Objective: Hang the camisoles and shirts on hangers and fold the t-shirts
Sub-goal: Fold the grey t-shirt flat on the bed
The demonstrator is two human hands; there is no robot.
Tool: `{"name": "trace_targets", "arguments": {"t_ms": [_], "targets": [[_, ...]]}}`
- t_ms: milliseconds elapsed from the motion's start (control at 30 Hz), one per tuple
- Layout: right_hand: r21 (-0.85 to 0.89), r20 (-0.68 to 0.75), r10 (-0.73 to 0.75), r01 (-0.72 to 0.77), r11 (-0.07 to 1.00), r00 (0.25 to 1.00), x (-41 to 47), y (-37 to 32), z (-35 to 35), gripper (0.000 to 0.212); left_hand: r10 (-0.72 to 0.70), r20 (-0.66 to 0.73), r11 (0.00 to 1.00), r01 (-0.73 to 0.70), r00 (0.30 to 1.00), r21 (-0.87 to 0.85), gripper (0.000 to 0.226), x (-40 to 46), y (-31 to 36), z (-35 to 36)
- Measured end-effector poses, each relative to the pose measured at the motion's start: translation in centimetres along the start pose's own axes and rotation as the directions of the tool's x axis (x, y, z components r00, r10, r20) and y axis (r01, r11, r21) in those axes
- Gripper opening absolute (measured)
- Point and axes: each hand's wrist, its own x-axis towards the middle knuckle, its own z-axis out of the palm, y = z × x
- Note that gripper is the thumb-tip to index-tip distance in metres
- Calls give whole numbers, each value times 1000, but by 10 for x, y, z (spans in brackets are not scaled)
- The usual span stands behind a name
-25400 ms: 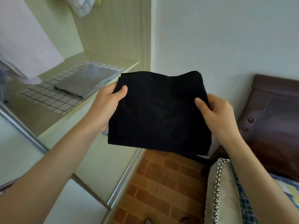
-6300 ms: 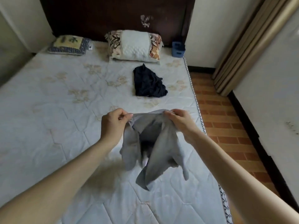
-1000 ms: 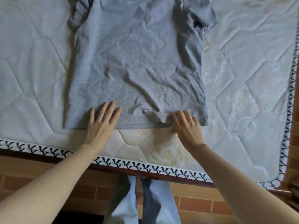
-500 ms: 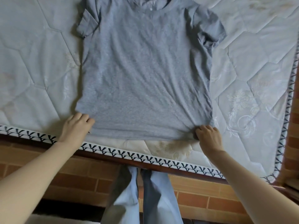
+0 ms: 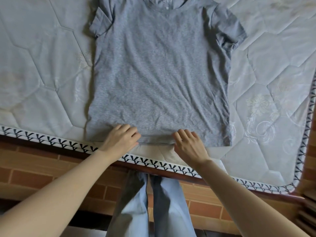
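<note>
A grey t-shirt [image 5: 159, 72] lies spread flat on the quilted mattress [image 5: 42, 65], collar away from me and hem along the near edge. Its left sleeve is partly folded under and its right sleeve is slightly bunched. My left hand [image 5: 121, 139] and my right hand [image 5: 189, 144] sit close together at the middle of the hem. The fingers of both hands are curled over the fabric with the thumbs at the hem's edge, pinching it.
The mattress edge with its black-and-white trim [image 5: 51, 141] runs across just below the hem. Below it are a brick-tile floor [image 5: 34, 173] and my legs in light blue trousers [image 5: 153, 211]. The mattress corner [image 5: 290, 187] is at the lower right.
Both hands have moved inward from the outer corners of the hem to its middle. The shirt lies flatter and smoother than a second ago.
</note>
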Motion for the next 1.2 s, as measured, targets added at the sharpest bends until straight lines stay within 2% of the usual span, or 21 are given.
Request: {"name": "trace_targets", "arguments": {"t_ms": [100,233,567,767,900,967,1033,1067,1100,1167,1200], "targets": [[-55,15,-63,64,996,998,2,-1,-1,22,31,-11,999,-31,999,-43,22,7,5,3],[-119,98,-149,160,980,984,3,0,-4,22,4,-16,995,-6,1000,-101,24,9,5,6],[-95,217,50,-30,995,975,9,-22,-5,29,-92,-35,987,87,995,-133,25,3,12,9],[-92,200,24,-6,996,980,5,-22,-10,35,-4,-39,984,-3,999,-176,22,2,6,5],[-103,251,24,2,995,968,-6,-25,-15,39,31,46,986,-23,998,-166,24,-5,7,3],[-51,263,59,-47,998,963,-6,-28,-16,33,35,92,992,-23,995,-127,13,-5,9,1],[38,203,134,-145,989,970,1,-29,-19,24,-10,94,993,21,996,-116,48,-1,12,-1],[74,156,176,-189,979,972,7,-25,-23,19,-35,84,990,46,996,-133,56,5,14,-7],[99,114,211,-222,970,971,13,-20,-26,16,-51,35,987,56,998,-152,54,13,15,-10],[101,58,276,-281,954,959,27,-1,-27,32,-90,-42,985,82,995,-151,43,33,16,-13],[95,89,305,-313,945,948,36,11,-28,45,-104,-26,987,100,994,-129,45,46,15,-15]]}}
